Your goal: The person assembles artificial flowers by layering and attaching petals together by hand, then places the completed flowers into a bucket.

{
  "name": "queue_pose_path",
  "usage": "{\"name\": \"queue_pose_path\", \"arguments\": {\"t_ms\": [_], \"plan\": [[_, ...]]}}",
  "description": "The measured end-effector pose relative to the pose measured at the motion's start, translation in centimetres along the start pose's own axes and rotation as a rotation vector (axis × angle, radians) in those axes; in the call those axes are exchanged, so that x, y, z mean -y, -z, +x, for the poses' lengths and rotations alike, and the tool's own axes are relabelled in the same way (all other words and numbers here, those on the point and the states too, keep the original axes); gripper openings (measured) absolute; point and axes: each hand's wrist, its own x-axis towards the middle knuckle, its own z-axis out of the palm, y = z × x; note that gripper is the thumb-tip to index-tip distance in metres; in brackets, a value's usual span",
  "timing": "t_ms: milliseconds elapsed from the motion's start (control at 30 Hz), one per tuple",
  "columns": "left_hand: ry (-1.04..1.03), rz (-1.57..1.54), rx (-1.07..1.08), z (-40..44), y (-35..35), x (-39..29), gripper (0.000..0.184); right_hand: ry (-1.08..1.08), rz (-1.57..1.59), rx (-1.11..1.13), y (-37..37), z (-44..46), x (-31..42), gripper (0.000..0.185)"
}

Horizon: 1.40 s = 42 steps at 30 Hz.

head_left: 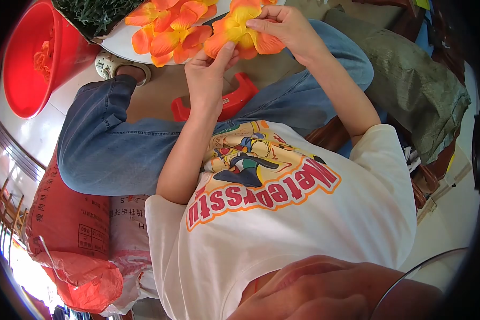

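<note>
Between my two hands is an orange-and-yellow artificial flower petal piece (241, 33), spread out near the top of the view. My left hand (210, 66) pinches its lower edge between thumb and fingers. My right hand (290, 32) grips its upper right side, thumb on top. Just left of it, more orange artificial petals (170, 33) lie in a loose cluster over a white surface (124, 42). Whether the held piece is joined to a stem or other layers cannot be seen.
A red bucket (24, 80) with orange petals inside stands at left. Dark green artificial foliage (96, 13) fills a box at the top. Below my hands is a red plastic object (237, 101). A grey-green sack (410, 80) lies at right; a red sack (69, 213) stands lower left.
</note>
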Motion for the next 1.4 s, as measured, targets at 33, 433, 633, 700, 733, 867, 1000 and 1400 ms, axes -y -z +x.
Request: {"name": "queue_pose_path", "arguments": {"t_ms": [33,433,633,700,733,867,1000,1400], "plan": [[0.007,0.003,-0.006,0.1,0.1,0.1,0.02,-0.002,-0.003,-0.003,-0.2,0.0,0.2,0.02],[0.056,-0.071,-0.089,1.5,1.2,2.4,0.014,0.176,0.024,-0.266,-1.3,0.5,-0.7,0.016],[-0.426,0.361,-0.245,-1.2,1.9,1.7,0.026,0.972,-0.697,-0.442,-1.1,-1.4,-0.5,0.025],[-0.859,0.774,-0.278,-2.1,1.8,0.7,0.033,0.937,-0.731,-0.35,-1.0,-1.7,-1.3,0.03],[-0.944,0.825,-0.217,-1.7,1.3,0.2,0.036,0.912,-0.736,-0.349,-0.9,-1.6,-2.0,0.03],[-1.115,0.975,-0.026,1.9,-1.8,-0.1,0.044,0.812,-0.616,-0.339,-0.8,-0.4,-4.4,0.029],[-1.106,1.054,0.06,4.3,-2.4,1.3,0.04,0.651,-0.32,-0.243,-0.8,0.3,-6.5,0.028],[-1.042,1.051,0.033,5.2,-1.7,2.4,0.03,0.356,0.233,-0.212,0.4,-0.3,-7.3,0.03]]}}
